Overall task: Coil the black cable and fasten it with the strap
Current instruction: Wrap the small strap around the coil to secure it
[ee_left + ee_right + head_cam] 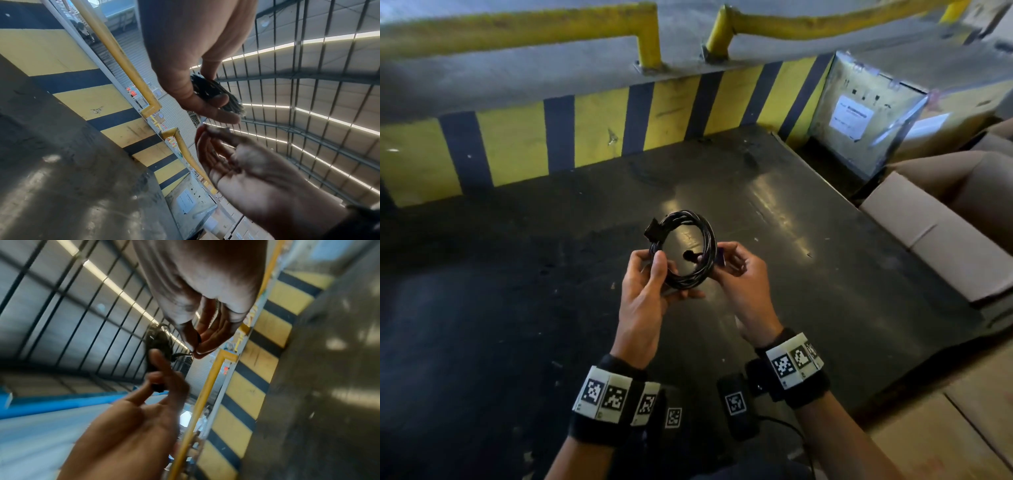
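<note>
Head view: left hand (645,291) grips coiled cable (685,246), right hand (739,274) pinches strap, mostly hidden.

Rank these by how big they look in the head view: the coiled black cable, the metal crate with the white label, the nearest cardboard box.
1. Nearest cardboard box and metal crate: alike in apparent size, both cut off or hidden in part, so no firm order.
2. Coiled black cable, plainly smallest, held between left hand and right hand.

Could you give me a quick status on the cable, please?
Left hand grips the black cable, already coiled. Right hand pinches its right side. Whether strap is fastened: unclear. Nothing in the way.
</note>
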`<action>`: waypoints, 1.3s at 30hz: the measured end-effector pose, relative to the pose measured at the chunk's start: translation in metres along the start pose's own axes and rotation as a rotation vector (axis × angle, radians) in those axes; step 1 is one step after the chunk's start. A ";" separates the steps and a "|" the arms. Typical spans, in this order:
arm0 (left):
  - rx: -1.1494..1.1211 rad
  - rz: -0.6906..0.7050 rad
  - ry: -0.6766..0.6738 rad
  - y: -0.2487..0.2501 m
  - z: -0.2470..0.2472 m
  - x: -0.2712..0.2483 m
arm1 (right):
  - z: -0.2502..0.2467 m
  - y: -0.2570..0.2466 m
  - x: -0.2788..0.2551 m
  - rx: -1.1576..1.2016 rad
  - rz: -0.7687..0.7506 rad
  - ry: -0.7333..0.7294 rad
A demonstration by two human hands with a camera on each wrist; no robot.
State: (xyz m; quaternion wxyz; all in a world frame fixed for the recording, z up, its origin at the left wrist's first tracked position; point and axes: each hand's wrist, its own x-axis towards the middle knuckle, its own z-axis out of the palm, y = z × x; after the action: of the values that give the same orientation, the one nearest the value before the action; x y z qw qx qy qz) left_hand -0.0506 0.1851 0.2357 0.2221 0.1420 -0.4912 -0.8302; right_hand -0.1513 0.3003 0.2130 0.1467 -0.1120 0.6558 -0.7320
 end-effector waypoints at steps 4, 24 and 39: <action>-0.066 0.024 0.061 0.000 -0.003 -0.005 | 0.005 -0.012 -0.011 0.260 0.141 -0.105; 0.295 0.116 0.101 0.015 -0.027 -0.025 | -0.008 -0.049 -0.023 0.029 -0.105 -0.275; 0.397 0.196 -0.077 0.045 -0.030 -0.033 | -0.009 -0.065 -0.028 -0.063 -0.045 -0.531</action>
State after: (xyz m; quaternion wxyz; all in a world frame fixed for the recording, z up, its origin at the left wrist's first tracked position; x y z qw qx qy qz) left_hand 0.0016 0.1604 0.2612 0.2505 0.1024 -0.6645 -0.6965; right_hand -0.1332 0.3248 0.2772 0.2939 -0.3192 0.6142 -0.6592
